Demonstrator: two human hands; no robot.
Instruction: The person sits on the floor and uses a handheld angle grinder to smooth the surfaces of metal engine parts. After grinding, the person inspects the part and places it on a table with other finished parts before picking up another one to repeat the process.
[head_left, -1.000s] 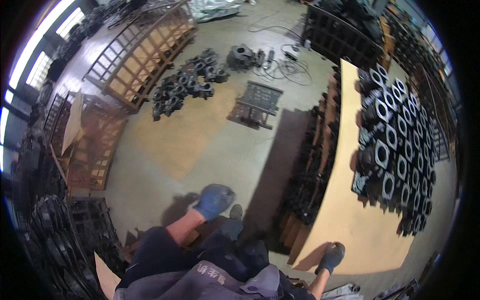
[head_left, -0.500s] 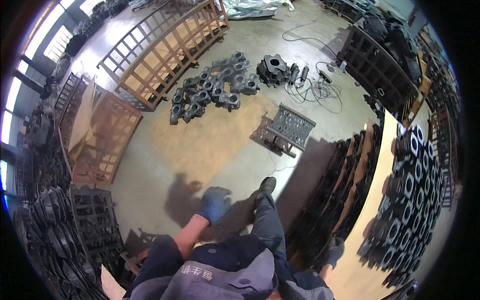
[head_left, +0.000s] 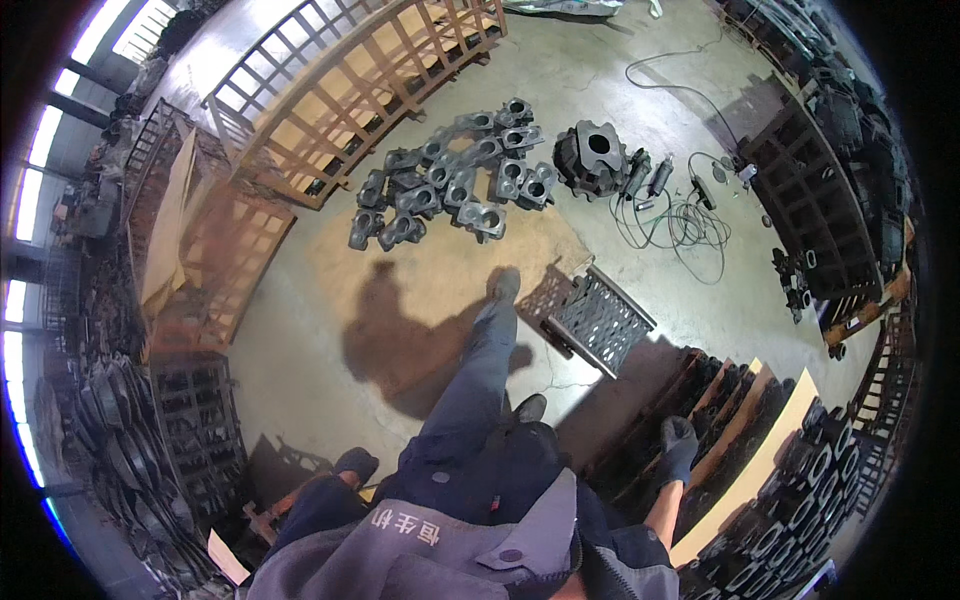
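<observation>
My left hand (head_left: 357,465), in a dark glove, hangs low beside my left thigh; its fingers are too hidden to read. On the other side, my right hand (head_left: 678,446), also in a dark glove, is over or beside a stack of dark castings (head_left: 655,420) layered with brown sheets. Its fingers look loosely bent and apart, and nothing shows in them; whether it touches the stack I cannot tell. Ahead of me, several grey metal castings with round bores (head_left: 460,185) sit grouped on and around a tan sheet (head_left: 540,235) on the floor.
A perforated metal step stool (head_left: 605,315) stands ahead to the right. Beyond it are a large dark casting (head_left: 595,158), two handheld tools (head_left: 650,177) and coiled cables (head_left: 680,235). Rust-brown racks (head_left: 370,75) line the left; a dark crate (head_left: 815,200) stands far right.
I have stepped forward, my left foot now on the tan sheet. My left hand has swung back toward my thigh; my right hand has come forward along the stack.
</observation>
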